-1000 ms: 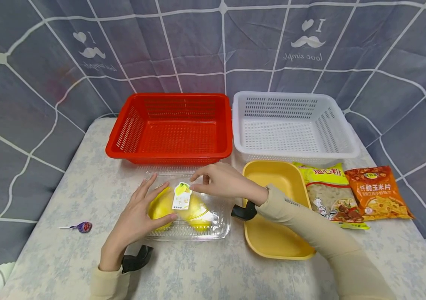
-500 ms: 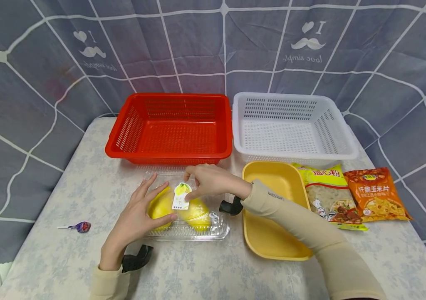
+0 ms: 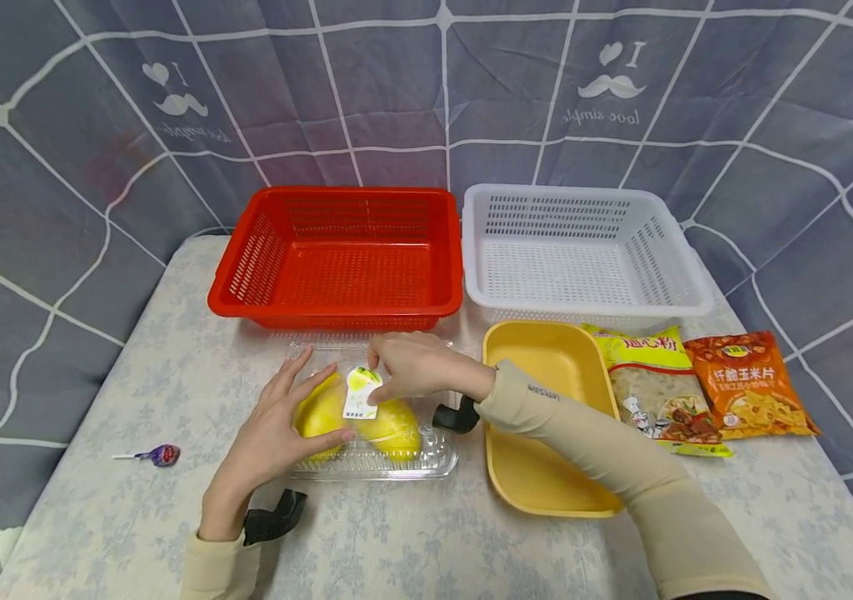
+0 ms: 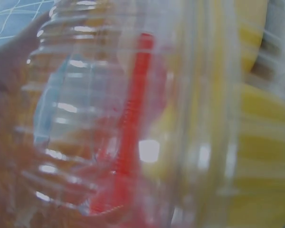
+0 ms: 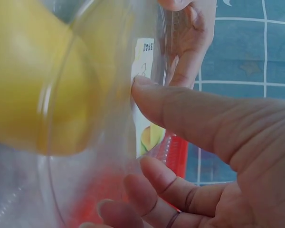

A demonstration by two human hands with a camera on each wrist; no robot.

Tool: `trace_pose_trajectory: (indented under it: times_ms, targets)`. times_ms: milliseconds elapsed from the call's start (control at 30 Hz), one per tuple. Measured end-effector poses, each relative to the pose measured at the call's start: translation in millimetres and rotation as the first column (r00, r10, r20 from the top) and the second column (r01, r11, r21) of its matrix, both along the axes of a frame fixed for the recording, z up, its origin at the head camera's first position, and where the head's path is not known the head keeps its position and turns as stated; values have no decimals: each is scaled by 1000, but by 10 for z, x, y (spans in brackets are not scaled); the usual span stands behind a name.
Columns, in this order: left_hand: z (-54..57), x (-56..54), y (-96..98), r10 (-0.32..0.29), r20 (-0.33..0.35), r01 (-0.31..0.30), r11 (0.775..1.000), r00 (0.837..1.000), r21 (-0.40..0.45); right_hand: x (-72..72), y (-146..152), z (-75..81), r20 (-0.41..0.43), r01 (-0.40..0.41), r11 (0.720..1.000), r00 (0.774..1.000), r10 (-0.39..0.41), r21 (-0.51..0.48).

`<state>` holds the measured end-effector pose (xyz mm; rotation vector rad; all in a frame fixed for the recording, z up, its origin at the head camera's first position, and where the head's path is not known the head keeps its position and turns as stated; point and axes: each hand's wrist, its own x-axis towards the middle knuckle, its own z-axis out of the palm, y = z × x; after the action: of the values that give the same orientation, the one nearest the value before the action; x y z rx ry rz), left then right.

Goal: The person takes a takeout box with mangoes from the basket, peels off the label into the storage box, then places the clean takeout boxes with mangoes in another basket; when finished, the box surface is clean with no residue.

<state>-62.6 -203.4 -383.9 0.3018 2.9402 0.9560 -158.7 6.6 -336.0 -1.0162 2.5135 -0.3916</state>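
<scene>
A clear plastic clamshell box (image 3: 426, 468) with yellow mangoes (image 3: 400, 442) inside sits on the table in front of the red basket. On its lid lies a white label (image 3: 359, 404) printed with a yellow fruit. My left hand (image 3: 269, 429) rests on the box's left part, fingers and thumb spread. At the label, my right hand (image 3: 419, 362) presses with its thumb (image 5: 180, 104). In the right wrist view, its index fingertip (image 5: 156, 173) is close to the label's printed-fruit end. The left wrist view is blurred, filled by ribbed clear plastic (image 4: 71, 114).
Behind the box stand a red basket (image 3: 336, 310) and a white basket (image 3: 554, 267). A yellow tray (image 3: 554, 467) is under my right forearm. Farther right lie a yellow food bag (image 3: 659, 392) and an orange snack bag (image 3: 752, 387). A lollipop (image 3: 164, 455) lies at left.
My right hand has moved left and slightly down, and its thumb now overlaps the label's right part. My left hand and the box have stayed in place.
</scene>
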Motion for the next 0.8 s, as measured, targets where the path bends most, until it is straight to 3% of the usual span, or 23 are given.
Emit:
trace_pose_trajectory:
  times_ms: [800]
  targets:
    - [-17, 6, -9, -12, -14, 13, 1000, 1000, 18, 1, -36, -22, 26, -26, 999, 999, 27, -38]
